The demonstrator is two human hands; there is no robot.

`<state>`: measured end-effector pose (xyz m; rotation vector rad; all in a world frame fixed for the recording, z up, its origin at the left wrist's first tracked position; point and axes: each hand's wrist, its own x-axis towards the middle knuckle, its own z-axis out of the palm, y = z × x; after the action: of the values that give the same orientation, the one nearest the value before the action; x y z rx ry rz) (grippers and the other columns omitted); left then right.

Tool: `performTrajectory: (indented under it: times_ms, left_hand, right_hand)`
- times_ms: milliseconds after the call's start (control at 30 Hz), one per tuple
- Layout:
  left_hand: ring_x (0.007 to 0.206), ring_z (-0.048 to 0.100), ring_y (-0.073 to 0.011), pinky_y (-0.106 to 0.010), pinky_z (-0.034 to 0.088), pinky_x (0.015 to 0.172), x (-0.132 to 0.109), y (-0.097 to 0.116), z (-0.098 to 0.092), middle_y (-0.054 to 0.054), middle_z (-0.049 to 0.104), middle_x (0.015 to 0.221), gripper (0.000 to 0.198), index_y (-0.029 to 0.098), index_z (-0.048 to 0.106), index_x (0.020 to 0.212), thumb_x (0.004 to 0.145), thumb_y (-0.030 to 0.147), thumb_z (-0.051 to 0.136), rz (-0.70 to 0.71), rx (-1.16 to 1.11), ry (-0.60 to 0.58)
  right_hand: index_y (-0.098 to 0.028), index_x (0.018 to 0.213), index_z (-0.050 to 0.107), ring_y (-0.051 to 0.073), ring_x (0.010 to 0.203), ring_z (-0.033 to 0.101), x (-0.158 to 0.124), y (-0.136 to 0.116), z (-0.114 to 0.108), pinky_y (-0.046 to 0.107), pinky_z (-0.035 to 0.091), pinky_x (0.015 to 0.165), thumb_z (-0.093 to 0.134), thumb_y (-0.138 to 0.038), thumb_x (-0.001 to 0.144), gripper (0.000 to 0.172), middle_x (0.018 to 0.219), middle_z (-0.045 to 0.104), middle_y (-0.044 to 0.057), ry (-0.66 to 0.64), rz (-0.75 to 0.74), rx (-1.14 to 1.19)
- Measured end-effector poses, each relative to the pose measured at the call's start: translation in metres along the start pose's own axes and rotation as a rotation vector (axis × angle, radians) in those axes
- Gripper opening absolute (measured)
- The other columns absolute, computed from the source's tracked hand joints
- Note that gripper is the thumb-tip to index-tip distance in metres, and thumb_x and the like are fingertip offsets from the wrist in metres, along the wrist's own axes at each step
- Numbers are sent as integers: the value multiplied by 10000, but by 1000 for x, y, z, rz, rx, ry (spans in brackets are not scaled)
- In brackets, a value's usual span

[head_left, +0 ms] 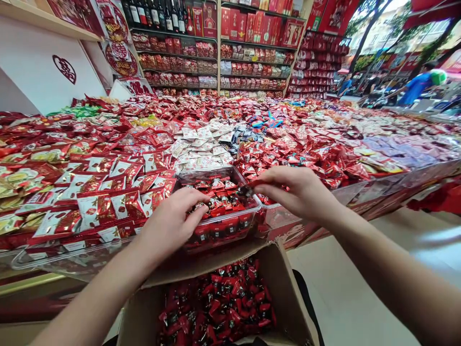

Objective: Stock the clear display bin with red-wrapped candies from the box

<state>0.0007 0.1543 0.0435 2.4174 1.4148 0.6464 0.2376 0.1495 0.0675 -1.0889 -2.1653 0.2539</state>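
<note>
Red-wrapped candies [216, 206] sit in a clear plastic bin [234, 215], loads of them. The right hand [297, 192] is at the bin's right edge, grip clamped on a dark-and-red candy [245, 191]. The left hand [176, 214] is by the front-left corner, can't tell if its grip's holding anything. Cardboard box [291, 293] below the bin's front edge has more.

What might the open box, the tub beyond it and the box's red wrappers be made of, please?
The box looks like matte brown cardboard, with bowed edges. The tub is probably clear, glossy plastic: packets show through its front. The wrappers seem shiny film, plastic or foil, with crinkles and highlights.
</note>
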Motion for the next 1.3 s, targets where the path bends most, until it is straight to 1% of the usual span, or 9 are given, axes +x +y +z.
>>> performTrajectory:
  times_ms: [133, 233, 300, 500, 667, 800, 967, 1167, 1300]
  left_hand:
    - [813, 589, -186, -277, 430, 723, 45, -23, 5, -34, 664, 899, 240, 210, 629, 900, 735, 339, 513, -9, 126, -295]
    - [596, 580, -154, -238, 404, 550, 52, -32, 14, 16, 659, 661, 155, 238, 649, 715, 690, 357, 553, -10, 125, -382]
    - [532, 554, -143, -232, 368, 500, 52, -35, 18, 23, 637, 591, 153, 243, 640, 639, 701, 331, 531, -20, 131, -413]
    - [515, 535, -153, -250, 325, 478, 51, -36, 22, 4, 616, 593, 174, 240, 596, 595, 714, 292, 480, -102, 197, -487]
    - [499, 517, -146, -249, 307, 471, 50, -35, 24, 8, 590, 582, 175, 237, 546, 595, 724, 325, 467, -67, 197, -462]
    - [556, 535, -144, -242, 327, 512, 52, -31, 24, 8, 620, 637, 160, 260, 608, 658, 710, 363, 497, -24, 159, -498]
    - [479, 483, -119, -235, 309, 488, 55, -31, 24, 21, 598, 561, 138, 254, 625, 618, 670, 275, 499, -49, 199, -546]
    - [493, 474, -121, -230, 324, 494, 55, -29, 21, 25, 584, 553, 109, 232, 616, 603, 591, 234, 508, -39, 175, -574]
    - [454, 441, -114, -222, 301, 440, 53, -28, 19, 32, 541, 495, 87, 215, 582, 545, 561, 239, 499, -37, 177, -579]
  right_hand:
    - [-149, 807, 667, 111, 686, 553, 41, 23, 12, 230, 389, 636, 535, -206, 767, 150, 750, 651, 44, -297, -58, -233]
    - [-161, 775, 666, 108, 641, 541, 54, 28, 25, 226, 365, 588, 543, -213, 752, 135, 700, 643, 36, -491, -62, -314]
    - [-170, 742, 655, 105, 591, 522, 58, 27, 30, 221, 333, 535, 547, -232, 744, 125, 652, 629, 26, -555, -67, -362]
    - [-180, 678, 620, 92, 501, 477, 65, 25, 42, 215, 247, 454, 511, -215, 749, 135, 583, 594, 10, -669, -157, -442]
    - [-170, 683, 615, 89, 448, 445, 68, 22, 56, 220, 197, 427, 481, -172, 743, 146, 557, 590, 20, -745, -174, -563]
    - [-169, 704, 620, 92, 451, 442, 67, 22, 64, 219, 205, 422, 473, -193, 731, 151, 576, 598, 26, -811, -165, -532]
    - [-154, 717, 638, 97, 480, 454, 68, 24, 67, 219, 243, 422, 525, -259, 697, 155, 615, 608, 39, -908, -82, -497]
    - [-148, 777, 654, 132, 582, 515, 72, 15, 72, 224, 276, 454, 574, -271, 670, 182, 695, 632, 63, -920, -14, -572]
    - [-120, 797, 659, 141, 609, 538, 74, 12, 72, 229, 297, 481, 575, -231, 666, 191, 709, 639, 75, -978, 5, -587]
